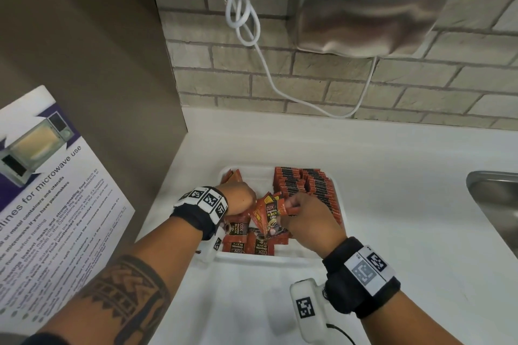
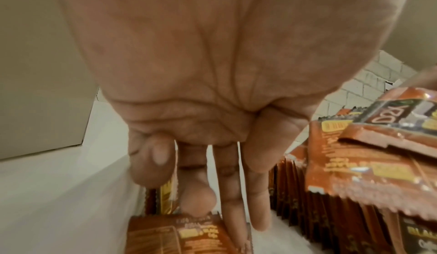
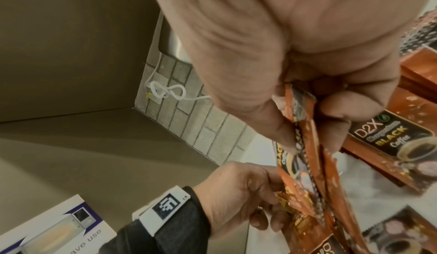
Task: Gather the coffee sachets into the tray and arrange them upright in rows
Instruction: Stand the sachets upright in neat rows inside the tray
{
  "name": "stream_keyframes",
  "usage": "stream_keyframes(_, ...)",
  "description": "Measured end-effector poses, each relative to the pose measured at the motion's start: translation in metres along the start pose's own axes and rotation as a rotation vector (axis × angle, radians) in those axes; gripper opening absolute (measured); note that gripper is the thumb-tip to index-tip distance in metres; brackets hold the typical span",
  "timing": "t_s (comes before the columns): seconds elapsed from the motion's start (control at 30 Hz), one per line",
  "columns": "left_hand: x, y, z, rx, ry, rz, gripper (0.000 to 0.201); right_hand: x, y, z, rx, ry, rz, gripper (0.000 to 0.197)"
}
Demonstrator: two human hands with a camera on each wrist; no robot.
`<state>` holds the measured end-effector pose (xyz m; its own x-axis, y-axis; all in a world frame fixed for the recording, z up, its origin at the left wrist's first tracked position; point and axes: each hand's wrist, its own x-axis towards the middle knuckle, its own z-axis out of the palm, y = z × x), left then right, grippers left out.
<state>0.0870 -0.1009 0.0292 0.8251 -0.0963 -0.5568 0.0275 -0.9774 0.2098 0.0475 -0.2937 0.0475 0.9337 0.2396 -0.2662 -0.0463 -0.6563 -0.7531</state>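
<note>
A white tray (image 1: pixel 253 257) on the counter holds orange-brown coffee sachets. Upright rows of sachets (image 1: pixel 307 186) fill its back right part, and they also show in the left wrist view (image 2: pixel 331 213). Loose sachets (image 1: pixel 244 245) lie flat at the tray's front. My right hand (image 1: pixel 291 209) hovers over the tray's middle and pinches a small bundle of sachets (image 3: pixel 305 164) between thumb and fingers. My left hand (image 1: pixel 246 196) reaches down at the tray's back left, where its thumb and fingers (image 2: pixel 158 157) pinch an upright sachet (image 2: pixel 166 194). Its other fingertips touch a flat sachet (image 2: pixel 189 237).
A steel hand dryer (image 1: pixel 375 5) with a looped white cable (image 1: pixel 244 22) hangs on the brick wall behind. A steel sink (image 1: pixel 496 204) begins at the right. A microwave-use poster (image 1: pixel 50 190) and a brown panel (image 1: pixel 84 36) close the left side.
</note>
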Motion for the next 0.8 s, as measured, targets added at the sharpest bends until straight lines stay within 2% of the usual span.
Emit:
stream_keyframes(0.2,-0.002,-0.007,-0.007,-0.28,0.146,0.047,0.036,0.005,0.0,-0.003,0.048,0.003,-0.011,0.013)
stream_keyframes(0.3,-0.008,-0.009,-0.012,-0.727,0.232,0.067,0.029,0.009,-0.005,-0.01,0.127,0.03,-0.039,0.017)
stream_keyframes(0.37,-0.016,-0.006,-0.013,-1.046,0.185,0.092,0.038,0.01,-0.01,-0.016,0.195,0.028,-0.068,0.019)
stream_keyframes(0.47,-0.022,-0.001,-0.008,-1.437,-0.003,0.172,0.052,0.014,-0.019,-0.023,0.329,0.012,-0.1,0.022)
stream_keyframes(0.57,-0.028,0.009,-0.004,-1.656,-0.098,0.296,0.053,0.021,-0.026,-0.025,0.315,0.013,-0.134,0.026)
stream_keyframes(0.7,-0.032,0.022,-0.003,-1.843,-0.084,0.375,0.042,0.028,-0.027,-0.021,0.322,-0.003,-0.118,0.03)
stream_keyframes(0.8,-0.032,0.024,-0.002,-1.908,-0.064,0.459,0.044,0.032,-0.026,-0.019,0.336,0.006,-0.115,0.033)
